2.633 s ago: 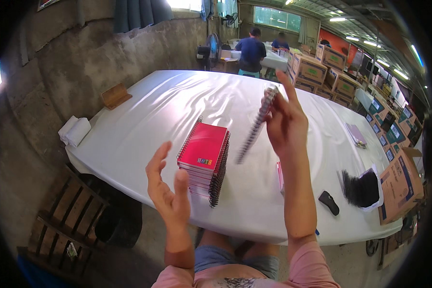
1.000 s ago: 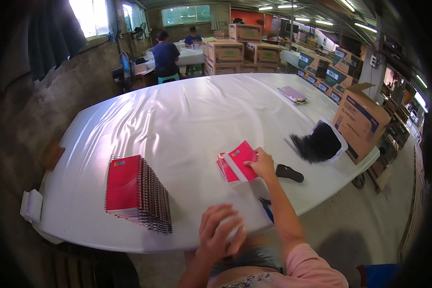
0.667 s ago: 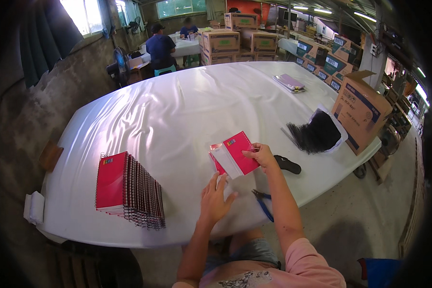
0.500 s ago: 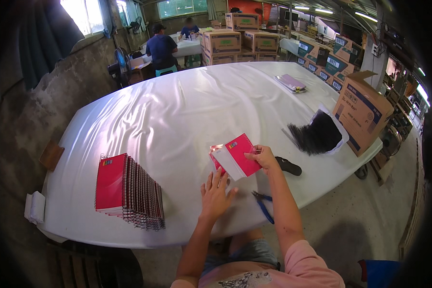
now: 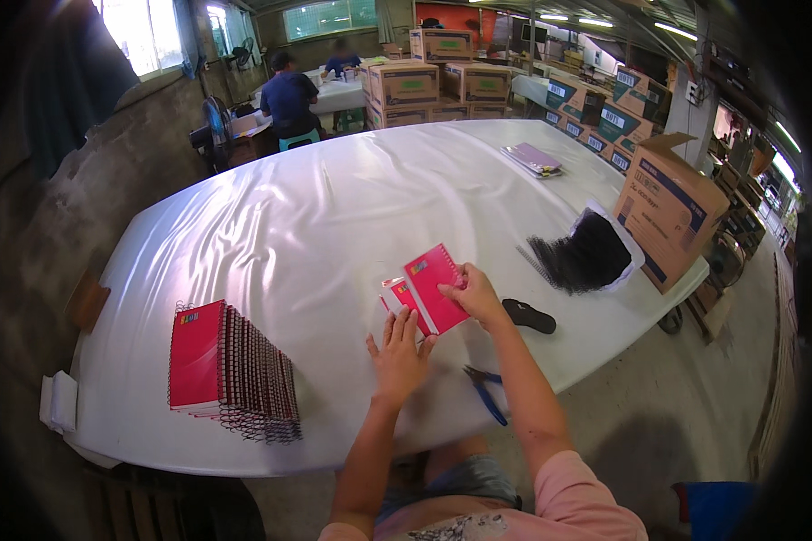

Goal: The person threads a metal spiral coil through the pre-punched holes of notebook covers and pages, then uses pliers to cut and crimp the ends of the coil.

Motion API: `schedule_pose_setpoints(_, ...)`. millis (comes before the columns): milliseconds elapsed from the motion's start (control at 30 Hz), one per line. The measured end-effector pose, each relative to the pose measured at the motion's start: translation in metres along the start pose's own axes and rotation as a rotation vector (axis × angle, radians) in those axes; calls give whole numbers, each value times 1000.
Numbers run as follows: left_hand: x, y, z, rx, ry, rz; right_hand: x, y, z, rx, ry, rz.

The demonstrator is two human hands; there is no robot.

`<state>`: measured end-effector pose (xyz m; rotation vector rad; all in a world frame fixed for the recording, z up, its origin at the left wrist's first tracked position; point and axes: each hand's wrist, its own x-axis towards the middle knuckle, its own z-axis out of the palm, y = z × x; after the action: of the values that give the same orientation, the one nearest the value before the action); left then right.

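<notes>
Atop white sheeting (image 5: 325,243), our right hand (image 5: 472,296) pinches a red cover (image 5: 432,285), now seemingly squarer over pale paper (image 5: 421,311), left hand (image 5: 399,362) splayed alongside.

The left hand (image 5: 399,362) lies palm down, its fingers slightly spread and pointing forward, thumb angled out to the right. The right hand (image 5: 475,295), farther forward, pinches with its thumb pointing left. Both bare forearms, left (image 5: 364,458) and right (image 5: 527,383), reach forward.
</notes>
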<state>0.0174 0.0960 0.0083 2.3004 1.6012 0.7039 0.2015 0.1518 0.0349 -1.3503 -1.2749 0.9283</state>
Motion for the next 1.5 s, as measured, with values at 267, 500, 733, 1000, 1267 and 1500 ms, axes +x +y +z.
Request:
schedule_pose_setpoints(267, -69, 28, -52, -130, 519, 373, -108, -37, 28, -361, -183, -384)
schedule_pose_setpoints(500, -100, 8, -12, 267, 314, 140, -108, -38, -27, -351, -574, -429)
schedule_pose_setpoints(733, -58, 38, -15, 71, 328, 128, 39, 45, -175, -825, 468, 70)
schedule_pose_setpoints(1000, -67, 19, -10, 61, 512, 150, 46, 77, -181, -1259, 221, 339)
schedule_pose_setpoints(1267, -81, 13, -30, 46, 503, 179, 16, 23, -191, -1447, 92, 150)
schedule_pose_setpoints(1500, -83, 11, -24, 72, 546, 136, 7, -6, -178, -918, 234, -166)
